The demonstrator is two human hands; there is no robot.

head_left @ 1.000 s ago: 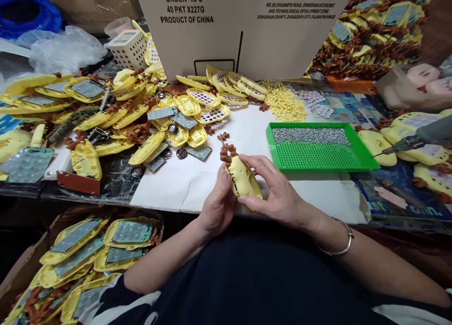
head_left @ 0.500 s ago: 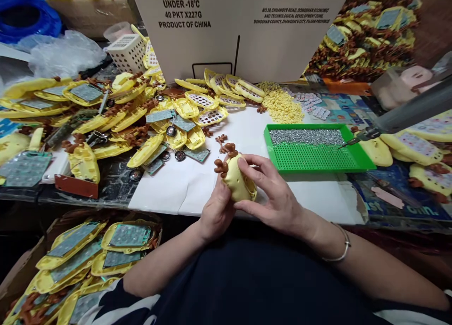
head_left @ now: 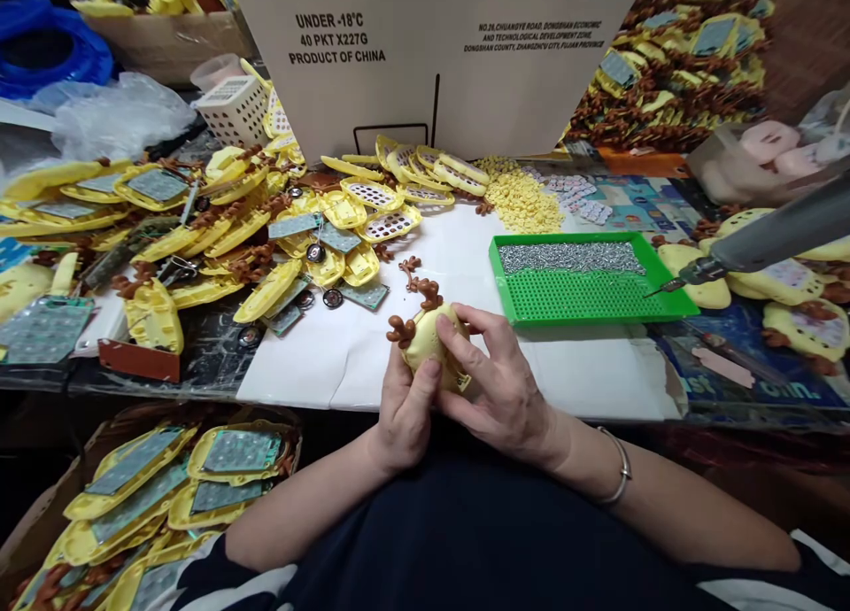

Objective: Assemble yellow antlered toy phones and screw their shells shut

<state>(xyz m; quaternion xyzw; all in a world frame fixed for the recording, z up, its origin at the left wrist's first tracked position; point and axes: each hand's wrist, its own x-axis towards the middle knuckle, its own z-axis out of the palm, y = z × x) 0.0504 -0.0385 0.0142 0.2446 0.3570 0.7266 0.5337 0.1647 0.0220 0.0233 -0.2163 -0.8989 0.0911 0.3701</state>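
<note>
Between my two hands is a yellow plastic toy casing [head_left: 425,338] with brown antlers [head_left: 402,331], held tilted above the front edge of the white work surface. My left hand [head_left: 406,407] grips its lower left side, thumb on the front. My right hand [head_left: 495,376] is closed round the right side, with fingers along the top and edge. Part of the casing's inside shows at its lower right; the rest is hidden by my fingers. Just beyond it lies a loose brown antler piece [head_left: 410,264].
A green tray [head_left: 598,310] with small metal screws is at right, an electric screwdriver [head_left: 763,230] reaching over it. Yellow casings with circuit boards [head_left: 159,184] pile up at left. A cardboard box [head_left: 199,416] of casings stands below. Behind are yellow buttons [head_left: 524,199] and a large carton [head_left: 431,62].
The casing has turned and tilted in my hands, and my left thumb has moved up onto its front. My right fingers have shifted along it. The view has moved slightly.
</note>
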